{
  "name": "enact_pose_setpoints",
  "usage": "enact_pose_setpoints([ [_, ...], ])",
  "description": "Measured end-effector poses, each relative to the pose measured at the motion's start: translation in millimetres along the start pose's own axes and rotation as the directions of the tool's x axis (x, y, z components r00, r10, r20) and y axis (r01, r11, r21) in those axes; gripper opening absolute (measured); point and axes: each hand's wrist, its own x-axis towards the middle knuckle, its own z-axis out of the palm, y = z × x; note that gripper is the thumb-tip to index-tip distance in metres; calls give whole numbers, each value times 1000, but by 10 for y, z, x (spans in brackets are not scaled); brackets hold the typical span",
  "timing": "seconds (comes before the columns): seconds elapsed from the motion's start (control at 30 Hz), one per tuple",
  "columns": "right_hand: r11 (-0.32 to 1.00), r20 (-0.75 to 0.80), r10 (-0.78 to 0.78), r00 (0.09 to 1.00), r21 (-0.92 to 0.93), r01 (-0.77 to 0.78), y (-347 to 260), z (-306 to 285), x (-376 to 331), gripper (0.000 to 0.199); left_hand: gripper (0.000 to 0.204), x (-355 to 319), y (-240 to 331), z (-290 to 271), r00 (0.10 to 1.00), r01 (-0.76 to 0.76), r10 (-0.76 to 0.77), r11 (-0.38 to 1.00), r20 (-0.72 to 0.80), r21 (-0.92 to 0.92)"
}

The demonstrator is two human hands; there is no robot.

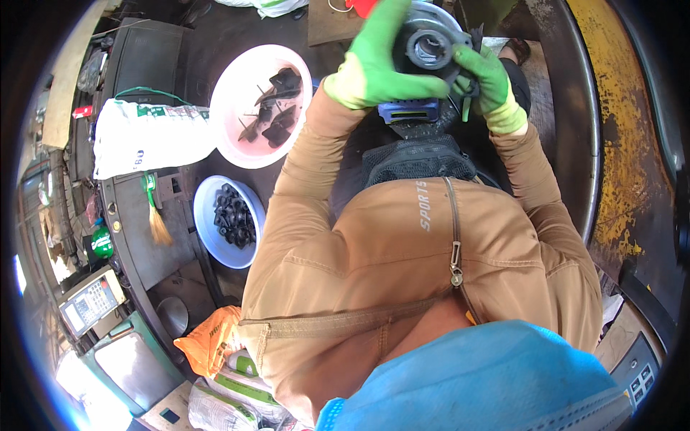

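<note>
Both my hands wear green work gloves with paler, yellowish cuffs, up at the top of the head view. My right hand [489, 80] has its fingers closed on the edge of a black round part with a ringed hole in its middle [429, 50]. My left hand [377, 68] is at the part's left side. Its thumb stretches below the part and its fingers point up, spread wide and partly smeared by motion. Just under the hands is a blue plastic object [410, 111], mostly hidden.
To the left stand a pinkish-white basin [228, 147] with dark pieces and a pale blue tub [203, 223] with several black parts. A white sack [154, 140] and a brush [157, 215] are beyond. A worn yellow machine panel [604, 108] is at right.
</note>
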Motion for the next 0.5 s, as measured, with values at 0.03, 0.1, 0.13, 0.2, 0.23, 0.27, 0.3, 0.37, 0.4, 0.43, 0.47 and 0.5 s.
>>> enact_pose_setpoints([
  [0.03, 996, 51, -19, 999, 87, 15, -52, 32, 15, 29, 67, -54, -35, 86, 979, 92, -160, 899, -123, -429],
  [0.1, 992, 97, 25, 995, 124, -37, -137, 102, 35, 36, 75, -162, -116, 115, 844, 258, -533, 299, 63, -919],
  [0.13, 998, 180, 58, 982, 9, -61, -145, 150, 45, 38, 72, -228, -157, 152, 806, 376, -567, 263, 173, -889],
  [0.2, 908, -18, -77, 997, -414, 63, -156, 219, 78, 37, 67, -335, -232, 184, 788, 401, -433, -179, 438, -899],
  [0.23, 835, -31, -195, 980, -529, 150, -157, 239, 89, 41, 71, -374, -268, 188, 837, 368, -329, -253, 437, -895],
  [0.27, 739, -27, -309, 951, -636, 222, -175, 238, 89, 45, 75, -402, -304, 179, 851, 351, -296, -295, 434, -889],
  [0.3, 621, -5, -416, 909, -732, 280, -174, 243, 92, 50, 80, -430, -333, 173, 858, 352, -267, -318, 439, -880],
  [0.37, 481, 101, -329, 939, -838, 259, -258, 179, 73, 37, 75, -467, -384, 127, 775, 403, -503, -75, 384, -912],
  [0.4, 431, 138, -287, 948, -865, 256, -263, 151, 17, 35, 74, -488, -402, 107, 760, 416, -535, -36, 369, -908],
  [0.43, 383, 140, -261, 955, -893, 236, -309, 112, -43, 32, 72, -503, -418, 91, 744, 431, -567, 2, 354, -902],
  [0.47, 252, 299, -298, 906, -891, 377, -311, 96, -37, 31, 68, -520, -431, 82, 757, 400, -546, -48, 359, -915],
  [0.5, 115, 426, -334, 841, -867, 485, -333, 80, -39, 30, 64, -533, -442, 79, 770, 368, -525, -100, 363, -925],
])
